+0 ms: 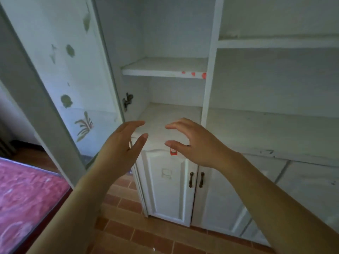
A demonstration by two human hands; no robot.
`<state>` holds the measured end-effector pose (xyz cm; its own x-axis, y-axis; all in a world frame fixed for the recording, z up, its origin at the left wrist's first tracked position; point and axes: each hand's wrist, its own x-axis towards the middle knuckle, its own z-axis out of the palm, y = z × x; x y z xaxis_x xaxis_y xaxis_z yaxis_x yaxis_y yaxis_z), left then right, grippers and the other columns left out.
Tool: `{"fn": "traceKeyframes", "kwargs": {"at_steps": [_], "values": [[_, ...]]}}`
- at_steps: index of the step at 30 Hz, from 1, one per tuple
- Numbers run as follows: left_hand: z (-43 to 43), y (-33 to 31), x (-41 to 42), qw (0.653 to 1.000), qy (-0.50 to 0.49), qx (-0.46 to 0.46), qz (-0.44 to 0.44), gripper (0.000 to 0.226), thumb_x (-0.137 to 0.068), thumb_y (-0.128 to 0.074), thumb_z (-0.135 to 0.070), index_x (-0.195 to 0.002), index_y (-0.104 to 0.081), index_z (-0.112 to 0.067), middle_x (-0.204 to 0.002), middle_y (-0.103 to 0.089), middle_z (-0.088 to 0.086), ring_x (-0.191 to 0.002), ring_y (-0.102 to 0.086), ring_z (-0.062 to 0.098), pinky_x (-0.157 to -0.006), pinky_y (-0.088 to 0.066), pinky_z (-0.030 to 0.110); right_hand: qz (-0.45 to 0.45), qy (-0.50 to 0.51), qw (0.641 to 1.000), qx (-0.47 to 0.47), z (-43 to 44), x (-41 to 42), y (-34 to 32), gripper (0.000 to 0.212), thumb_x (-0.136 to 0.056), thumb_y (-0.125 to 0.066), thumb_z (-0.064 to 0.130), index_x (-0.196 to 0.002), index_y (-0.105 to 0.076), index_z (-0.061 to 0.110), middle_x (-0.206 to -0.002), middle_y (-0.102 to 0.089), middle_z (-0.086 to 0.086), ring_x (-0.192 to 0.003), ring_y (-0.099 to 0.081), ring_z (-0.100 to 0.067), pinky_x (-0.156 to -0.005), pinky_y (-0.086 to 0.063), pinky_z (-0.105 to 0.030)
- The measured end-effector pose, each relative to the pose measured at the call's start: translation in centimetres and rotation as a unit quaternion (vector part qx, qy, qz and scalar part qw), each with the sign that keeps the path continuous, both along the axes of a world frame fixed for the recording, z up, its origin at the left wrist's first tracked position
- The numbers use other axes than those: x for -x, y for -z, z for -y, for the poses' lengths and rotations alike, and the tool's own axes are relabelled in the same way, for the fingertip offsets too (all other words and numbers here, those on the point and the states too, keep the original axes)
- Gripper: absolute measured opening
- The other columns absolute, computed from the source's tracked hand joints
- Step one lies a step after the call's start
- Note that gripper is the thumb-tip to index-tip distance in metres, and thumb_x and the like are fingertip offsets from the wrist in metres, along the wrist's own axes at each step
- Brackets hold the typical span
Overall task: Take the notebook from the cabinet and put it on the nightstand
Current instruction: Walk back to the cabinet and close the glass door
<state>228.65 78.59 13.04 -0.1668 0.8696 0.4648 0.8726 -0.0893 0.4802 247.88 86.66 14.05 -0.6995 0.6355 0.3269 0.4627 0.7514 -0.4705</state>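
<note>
Head view: I have both hands out in front of the open cabinet (207,52). My left hand (121,145) and right hand (192,142) hover just above the front of the lower shelf (174,112), fingers spread and curled, palms facing each other, holding nothing.

I cannot make out the notebook. The shelf between my hands looks pale and flat, and a faint pinkish smear near its front edge is too blurred to call. A white cover lying flat there would blend in, so it may be right under my palms, but I cannot tell. The upper shelf (165,67) shows only red spots on its edge. The nightstand is not in view either; the bed (27,189) lies at lower left.

My guess is that a notebook will be light and thin, stiff enough across the cover but floppy if lifted by one corner. I would slide it to the shelf's front edge, then pinch the spine side, thumb on top and fingers beneath, so the pages stay closed. A glossy cover could slip.
</note>
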Motion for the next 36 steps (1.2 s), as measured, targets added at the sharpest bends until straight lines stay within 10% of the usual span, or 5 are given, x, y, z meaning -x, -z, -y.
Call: {"fn": "traceKeyframes", "kwargs": {"at_steps": [23,31,36], "values": [[5.2,-15.0,12.3,0.950,-0.173,-0.173,-0.193,0.044,-0.086,-0.043,-0.045,-0.125,-0.050,-0.025,-0.129,-0.052,-0.001,-0.118,-0.051,0.020,-0.100,-0.040,0.041,-0.108,-0.170,0.963,-0.180,-5.1,16.9,-15.8,0.053,-0.087,-0.050,0.050,-0.134,-0.042,0.028,-0.144,-0.035,0.007,-0.133,-0.026,-0.009,-0.106,-0.020,-0.024],[7.7,-19.4,17.5,0.936,-0.127,-0.258,-0.203,0.035,-0.088,-0.050,-0.034,-0.122,-0.052,-0.027,-0.126,-0.051,-0.012,-0.112,-0.046,-0.003,-0.091,-0.033,0.008,-0.168,-0.149,0.952,-0.210,-1.6,21.6,-21.1,0.053,-0.087,-0.049,0.050,-0.135,-0.040,0.030,-0.145,-0.033,0.009,-0.132,-0.029,-0.007,-0.105,-0.021,-0.023],[7.3,-22.0,20.7,0.931,-0.114,-0.290,-0.189,0.039,-0.086,-0.051,-0.038,-0.124,-0.048,-0.029,-0.126,-0.049,-0.013,-0.103,-0.049,-0.003,-0.082,-0.045,0.020,-0.202,-0.129,0.943,-0.230,0.4,23.7,-24.6,0.054,-0.087,-0.049,0.050,-0.135,-0.038,0.029,-0.144,-0.035,0.008,-0.131,-0.031,-0.008,-0.108,-0.025,-0.027]]}}
